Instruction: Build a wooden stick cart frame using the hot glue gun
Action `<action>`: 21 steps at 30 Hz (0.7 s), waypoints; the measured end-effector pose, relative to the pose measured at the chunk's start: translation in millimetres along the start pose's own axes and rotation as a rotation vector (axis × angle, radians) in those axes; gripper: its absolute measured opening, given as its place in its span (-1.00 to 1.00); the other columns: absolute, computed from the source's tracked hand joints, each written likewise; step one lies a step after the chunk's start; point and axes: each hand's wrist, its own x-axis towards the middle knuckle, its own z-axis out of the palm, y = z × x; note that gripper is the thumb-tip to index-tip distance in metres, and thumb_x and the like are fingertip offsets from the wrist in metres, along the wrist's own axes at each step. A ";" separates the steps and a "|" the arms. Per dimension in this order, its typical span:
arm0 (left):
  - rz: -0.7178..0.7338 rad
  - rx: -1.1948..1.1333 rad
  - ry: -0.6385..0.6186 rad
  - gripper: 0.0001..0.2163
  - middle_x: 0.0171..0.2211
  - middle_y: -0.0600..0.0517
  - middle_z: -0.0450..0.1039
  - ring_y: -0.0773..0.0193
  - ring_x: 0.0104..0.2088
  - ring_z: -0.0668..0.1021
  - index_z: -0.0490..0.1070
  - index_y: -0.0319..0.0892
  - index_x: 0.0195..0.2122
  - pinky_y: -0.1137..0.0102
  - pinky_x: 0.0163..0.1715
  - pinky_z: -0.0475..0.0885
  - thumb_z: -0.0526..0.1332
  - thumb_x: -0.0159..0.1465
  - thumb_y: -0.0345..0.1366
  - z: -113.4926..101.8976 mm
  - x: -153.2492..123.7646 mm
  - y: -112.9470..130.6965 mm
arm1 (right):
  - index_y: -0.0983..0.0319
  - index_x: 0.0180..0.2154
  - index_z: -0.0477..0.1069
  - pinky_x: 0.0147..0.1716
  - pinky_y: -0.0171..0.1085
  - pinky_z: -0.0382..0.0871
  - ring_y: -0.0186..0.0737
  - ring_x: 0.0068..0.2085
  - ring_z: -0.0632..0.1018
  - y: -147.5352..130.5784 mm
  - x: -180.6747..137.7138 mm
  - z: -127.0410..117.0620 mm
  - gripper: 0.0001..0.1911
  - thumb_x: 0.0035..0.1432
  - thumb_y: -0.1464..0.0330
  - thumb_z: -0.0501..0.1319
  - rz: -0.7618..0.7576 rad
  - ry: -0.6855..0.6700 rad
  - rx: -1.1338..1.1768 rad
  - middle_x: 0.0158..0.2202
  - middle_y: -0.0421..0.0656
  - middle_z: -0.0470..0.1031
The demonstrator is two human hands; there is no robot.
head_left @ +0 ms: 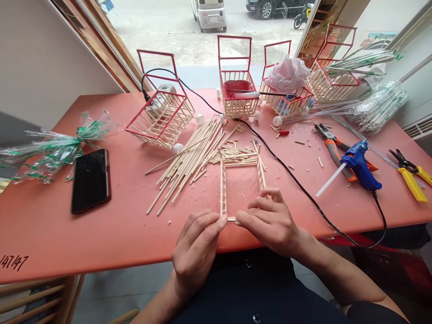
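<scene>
My left hand (197,245) and my right hand (270,220) meet at the near edge of the salmon table (50,234). Between their pinched fingertips lies a short wooden stick (231,219), held at the near end of a ladder-like stick panel (223,186). A second such panel (260,173) lies beside my right hand, whose fingers rest against its near end. Just beyond are a stack of short cut sticks (236,155) and a fan of long sticks (189,164).
Several stick-and-red-frame baskets stand at the back; one (158,114) is tipped over. A blue glue gun (357,166) with a black cord (297,182), orange pliers (332,148) and yellow cutters (410,173) lie right. A black phone (90,180) and plastic wrappers (50,148) lie left.
</scene>
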 end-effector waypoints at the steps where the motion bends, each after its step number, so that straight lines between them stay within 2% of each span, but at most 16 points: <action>1: 0.004 -0.002 -0.005 -0.58 -0.17 -0.06 0.60 0.18 -0.15 0.64 0.58 -0.16 0.06 0.28 -0.16 0.59 0.33 0.26 -0.72 0.0 -0.1 -0.1 | 0.25 -0.25 0.53 -0.08 -0.18 0.26 -0.36 -0.39 0.48 0.2 -0.2 0.1 -0.82 0.49 0.43 0.24 0.000 0.005 0.002 -0.52 -0.30 0.53; 4: 0.014 -0.004 -0.008 -0.57 -0.16 -0.08 0.61 0.17 -0.13 0.64 0.58 -0.20 0.06 0.27 -0.16 0.59 0.33 0.24 -0.74 0.1 -0.4 -0.2 | 0.26 -0.25 0.54 -0.08 -0.18 0.26 -0.37 -0.39 0.49 0.8 -0.7 0.5 -0.84 0.47 0.43 0.27 -0.002 0.009 0.002 -0.52 -0.31 0.54; 10: 0.018 0.033 0.014 -0.58 -0.17 -0.05 0.63 0.17 -0.15 0.66 0.59 -0.13 0.07 0.26 -0.16 0.59 0.35 0.27 -0.69 1.0 -0.8 -1.7 | 0.26 -0.24 0.56 -0.05 -0.17 0.25 -0.36 -0.38 0.50 1.4 -0.5 0.8 -0.91 0.41 0.43 0.34 -0.021 0.003 -0.019 -0.52 -0.33 0.51; 17: 0.022 0.066 0.037 -0.70 -0.22 0.00 0.64 0.23 -0.20 0.67 0.61 -0.12 -0.03 0.31 -0.17 0.58 0.36 0.31 -0.62 1.2 4.7 0.0 | 0.23 -0.22 0.55 -0.05 -0.20 0.25 -0.39 -0.37 0.47 1.3 0.1 2.0 -0.84 0.50 0.41 0.24 -0.034 0.004 -0.054 -0.53 -0.34 0.51; 21: -0.035 0.032 0.026 -0.74 -0.22 0.05 0.64 0.28 -0.22 0.68 0.61 -0.08 -0.05 0.37 -0.17 0.59 0.38 0.32 -0.57 0.0 7.8 1.9 | 0.25 -0.21 0.55 -0.06 -0.18 0.25 -0.37 -0.37 0.47 2.0 -0.8 3.4 -0.85 0.49 0.39 0.26 -0.041 0.020 -0.055 -0.52 -0.33 0.52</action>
